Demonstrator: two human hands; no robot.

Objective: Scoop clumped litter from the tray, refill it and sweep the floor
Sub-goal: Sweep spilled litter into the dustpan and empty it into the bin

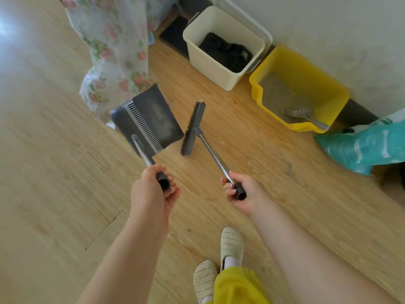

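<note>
Left hand (155, 189) gripping dustpan (149, 123), right hand (238, 191) gripping broom (194, 129) at frame centre; a hard stroke could flick litter past the pan.

The scoop's (305, 117) handle end is hidden by the yellow tray's (306, 69) rim — the teal bag (361, 145) is cut off at the right edge.

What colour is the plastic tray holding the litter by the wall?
Bright yellow. The plastic litter tray shows clearly in the head view, with a metal scoop lying inside.
</note>
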